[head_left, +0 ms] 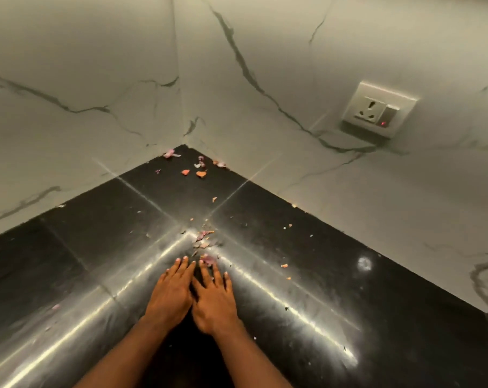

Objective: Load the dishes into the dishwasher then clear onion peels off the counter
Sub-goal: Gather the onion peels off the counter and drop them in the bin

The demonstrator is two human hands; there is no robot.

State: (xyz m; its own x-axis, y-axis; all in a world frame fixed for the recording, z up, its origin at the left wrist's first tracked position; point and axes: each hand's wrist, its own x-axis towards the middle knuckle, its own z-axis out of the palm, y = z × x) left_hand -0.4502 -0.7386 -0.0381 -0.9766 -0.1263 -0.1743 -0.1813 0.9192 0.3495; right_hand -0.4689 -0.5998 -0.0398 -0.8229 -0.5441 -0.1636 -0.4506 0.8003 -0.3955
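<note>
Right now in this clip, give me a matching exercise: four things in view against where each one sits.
Things:
1. left hand
2. right hand
3. wall socket
4. pink onion peels

Places:
A. mounted on the marble wall at right
B. flat on the black counter, left of the other hand
C. deep in the counter's back corner
D. flat on the counter, fingertips at a small peel heap

Pairs: 1-B, 2-D, 3-A, 4-C

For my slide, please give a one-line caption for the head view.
Left hand and right hand lie flat, side by side, on the black counter, gathering onion peels near the marble corner.
</note>
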